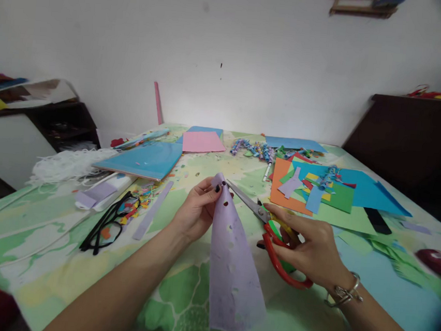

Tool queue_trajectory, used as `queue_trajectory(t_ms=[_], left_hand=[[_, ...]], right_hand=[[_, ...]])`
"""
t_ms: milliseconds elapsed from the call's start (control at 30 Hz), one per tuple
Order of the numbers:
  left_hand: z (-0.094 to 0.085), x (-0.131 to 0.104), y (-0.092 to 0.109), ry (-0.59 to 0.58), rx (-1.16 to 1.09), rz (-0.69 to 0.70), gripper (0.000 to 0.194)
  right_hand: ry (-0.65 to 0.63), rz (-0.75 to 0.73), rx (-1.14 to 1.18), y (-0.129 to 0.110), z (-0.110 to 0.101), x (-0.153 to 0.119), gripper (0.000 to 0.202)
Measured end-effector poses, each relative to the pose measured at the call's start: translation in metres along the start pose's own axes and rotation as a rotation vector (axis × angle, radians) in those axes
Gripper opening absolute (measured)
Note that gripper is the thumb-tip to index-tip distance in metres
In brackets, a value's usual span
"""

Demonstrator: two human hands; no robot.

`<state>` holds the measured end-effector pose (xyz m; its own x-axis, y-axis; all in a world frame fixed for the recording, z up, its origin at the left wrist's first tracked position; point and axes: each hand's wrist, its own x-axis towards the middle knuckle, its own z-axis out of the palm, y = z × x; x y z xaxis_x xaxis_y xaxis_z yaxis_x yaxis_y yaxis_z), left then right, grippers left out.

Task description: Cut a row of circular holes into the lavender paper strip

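Note:
My left hand [200,206] pinches the narrow upper end of a lilac paper piece [233,276]. The paper is folded or rolled there, widens downward toward me, and has several small holes along it. In my right hand [309,241] is a pair of scissors [284,270] with red, yellow and green handles. Its blades [244,198] point up and left, their tips close to the paper's top edge beside my left fingers. Whether the blades touch the paper I cannot tell.
To the left lie black eyeglasses [108,222], a lilac strip [153,211], a white power strip [104,191], a blue book [143,159] and tangled white string [68,164]. Coloured paper sheets [291,196] and blue scraps [314,199] spread on the right. A pink sheet [203,141] lies at the back.

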<state>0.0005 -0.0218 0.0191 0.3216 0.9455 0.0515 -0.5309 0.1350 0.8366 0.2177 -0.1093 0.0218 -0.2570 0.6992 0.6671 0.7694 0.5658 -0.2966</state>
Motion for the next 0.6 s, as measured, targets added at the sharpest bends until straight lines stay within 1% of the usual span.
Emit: queue_trajectory(t_ms=[133,300,600], left_hand=[[-0.0011,0.0011,-0.0001,0.008,0.012,0.009,0.029],[-0.0011,0.0019,0.0003,0.022,0.031,0.038,0.03],[-0.0031,0.0047,0.0027,0.036,0.068,0.071,0.031]], right_hand=[[0.0,-0.016,-0.001,-0.0003,0.0,0.0005,0.052],[-0.014,0.001,0.006,0.0011,0.0003,-0.0006,0.054],[-0.037,-0.008,0.031,-0.0007,-0.003,-0.0008,0.052]])
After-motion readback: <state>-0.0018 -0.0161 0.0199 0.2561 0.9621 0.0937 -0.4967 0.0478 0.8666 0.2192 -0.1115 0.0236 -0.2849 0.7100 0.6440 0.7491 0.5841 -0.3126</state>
